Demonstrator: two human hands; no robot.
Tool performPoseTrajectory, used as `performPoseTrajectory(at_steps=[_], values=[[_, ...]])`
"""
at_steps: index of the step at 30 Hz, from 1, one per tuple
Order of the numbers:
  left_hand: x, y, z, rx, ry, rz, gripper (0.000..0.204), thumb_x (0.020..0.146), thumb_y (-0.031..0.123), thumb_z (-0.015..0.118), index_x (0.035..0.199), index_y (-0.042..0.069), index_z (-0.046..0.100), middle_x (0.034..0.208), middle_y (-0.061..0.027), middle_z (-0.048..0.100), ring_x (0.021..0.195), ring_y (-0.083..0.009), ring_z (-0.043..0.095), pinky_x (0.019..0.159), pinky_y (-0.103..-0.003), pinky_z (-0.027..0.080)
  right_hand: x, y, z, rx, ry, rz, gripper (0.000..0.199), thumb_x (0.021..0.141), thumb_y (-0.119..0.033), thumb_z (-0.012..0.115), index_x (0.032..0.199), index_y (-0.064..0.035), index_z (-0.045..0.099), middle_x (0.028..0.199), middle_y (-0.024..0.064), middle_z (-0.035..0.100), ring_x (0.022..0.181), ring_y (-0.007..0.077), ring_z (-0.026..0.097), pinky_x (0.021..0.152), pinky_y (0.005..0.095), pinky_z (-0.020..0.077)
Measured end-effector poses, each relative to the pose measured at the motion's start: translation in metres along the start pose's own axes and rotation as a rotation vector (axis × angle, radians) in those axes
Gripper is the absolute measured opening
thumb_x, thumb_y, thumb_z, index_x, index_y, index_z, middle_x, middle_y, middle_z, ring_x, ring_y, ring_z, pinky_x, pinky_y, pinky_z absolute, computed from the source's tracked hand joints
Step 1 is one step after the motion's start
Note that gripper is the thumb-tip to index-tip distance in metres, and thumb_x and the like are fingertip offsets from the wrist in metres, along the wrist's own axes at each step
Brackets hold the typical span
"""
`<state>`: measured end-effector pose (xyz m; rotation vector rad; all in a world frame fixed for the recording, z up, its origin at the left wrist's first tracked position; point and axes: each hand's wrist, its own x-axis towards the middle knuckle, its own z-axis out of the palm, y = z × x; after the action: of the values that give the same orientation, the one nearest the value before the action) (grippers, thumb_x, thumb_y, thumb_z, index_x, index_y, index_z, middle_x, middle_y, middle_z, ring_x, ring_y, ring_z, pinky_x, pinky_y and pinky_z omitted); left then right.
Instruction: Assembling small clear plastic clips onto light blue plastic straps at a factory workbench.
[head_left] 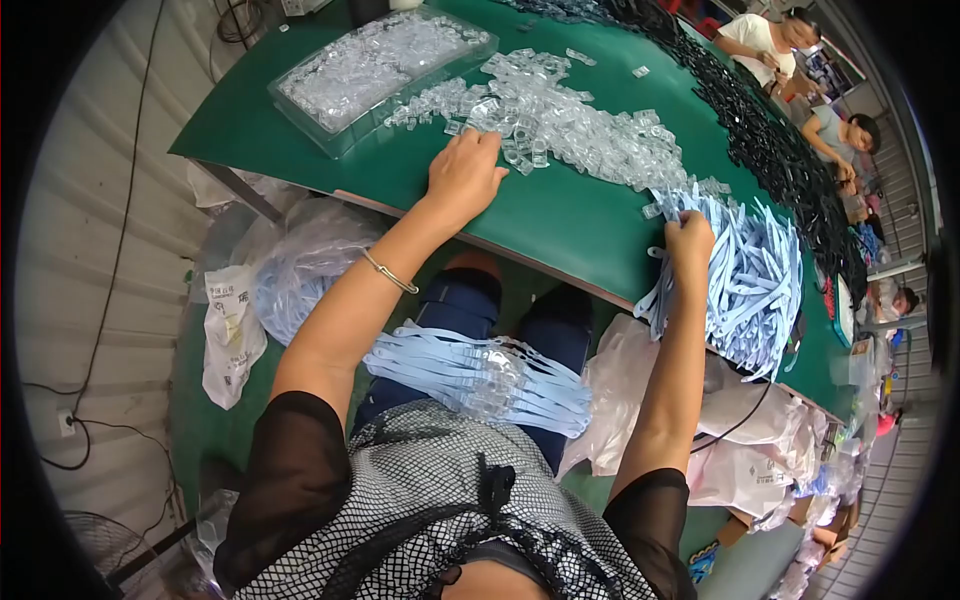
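My left hand [466,178] is at the near edge of a loose pile of small clear plastic pieces [600,140]. Its fingers are curled down, and whatever is between them is hidden. At the right, my right hand [690,243] has its fingers closed at the left side of a heap of light blue plastic straps [755,285], pinching a strap there. Across my lap lies a row of light blue straps [450,372] with clear pieces [500,370] gathered around their middle.
A clear tray [340,140] full of clear pieces stands on the green table [560,235]. Black straps [750,130] run along its far side. Plastic bags [300,260] hang below the table's front edge. Two people [770,45] work at the far right.
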<state>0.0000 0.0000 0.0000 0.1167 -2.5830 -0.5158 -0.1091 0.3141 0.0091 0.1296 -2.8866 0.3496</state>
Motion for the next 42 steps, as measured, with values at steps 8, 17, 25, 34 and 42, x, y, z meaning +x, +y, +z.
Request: performPoseTrajectory(at_steps=[8, 17, 25, 34, 42], values=[[-0.018, -0.012, -0.01, -0.623, -0.112, -0.207, 0.014, 0.085, 0.017, 0.053, 0.092, 0.004, 0.054, 0.075, -0.0052, 0.058, 0.074, -0.0177, 0.058, 0.064, -0.031, 0.046, -0.077, -0.046, -0.067, 1.105, 0.045, 0.112, 0.023, 0.084, -0.014, 0.046, 0.099, 0.0007, 0.054, 0.073, 0.0009, 0.048, 0.068, 0.0081, 0.045, 0.067, 0.023, 0.0363], [-0.108, 0.059, -0.05, -1.979, -0.566, -0.609, 0.016, 0.091, 0.02, 0.049, 0.094, 0.004, 0.048, 0.067, -0.0008, 0.047, 0.051, -0.0055, 0.041, 0.046, -0.018, 0.035, -0.18, -0.107, -0.076, 1.546, -0.567, 0.197, 0.017, 0.088, -0.018, 0.049, 0.091, -0.0012, 0.048, 0.058, 0.0015, 0.042, 0.046, 0.0075, 0.037, 0.042, 0.0192, 0.0283], [-0.144, 0.061, -0.062, -2.052, -0.557, -0.621, 0.017, 0.091, 0.022, 0.05, 0.089, 0.005, 0.048, 0.059, 0.0029, 0.039, 0.045, -0.0031, 0.03, 0.044, -0.019, 0.024, -0.215, -0.114, -0.035, 1.829, -0.859, 0.266, 0.017, 0.089, -0.016, 0.05, 0.093, 0.0002, 0.05, 0.06, 0.0006, 0.043, 0.05, 0.0069, 0.037, 0.045, 0.0203, 0.0297], [-0.158, 0.057, -0.059, -2.291, -0.646, -0.73, 0.021, 0.094, 0.026, 0.042, 0.094, 0.007, 0.049, 0.058, 0.0044, 0.036, 0.042, -0.003, 0.027, 0.043, -0.021, 0.023, -0.222, -0.113, -0.024, 1.892, -0.942, 0.2, 0.017, 0.089, -0.016, 0.05, 0.092, 0.0006, 0.05, 0.063, -0.0006, 0.042, 0.05, 0.0061, 0.034, 0.046, 0.0201, 0.0271], [-0.164, 0.058, -0.055, -2.446, -0.719, -0.791, 0.023, 0.095, 0.027, 0.039, 0.099, 0.01, 0.052, 0.059, 0.0061, 0.038, 0.042, -0.0022, 0.027, 0.044, -0.02, 0.024, -0.224, -0.111, -0.023, 1.902, -0.922, 0.234, 0.017, 0.089, -0.017, 0.05, 0.092, 0.0003, 0.051, 0.063, -0.0011, 0.042, 0.05, 0.0058, 0.034, 0.046, 0.0204, 0.0267]])
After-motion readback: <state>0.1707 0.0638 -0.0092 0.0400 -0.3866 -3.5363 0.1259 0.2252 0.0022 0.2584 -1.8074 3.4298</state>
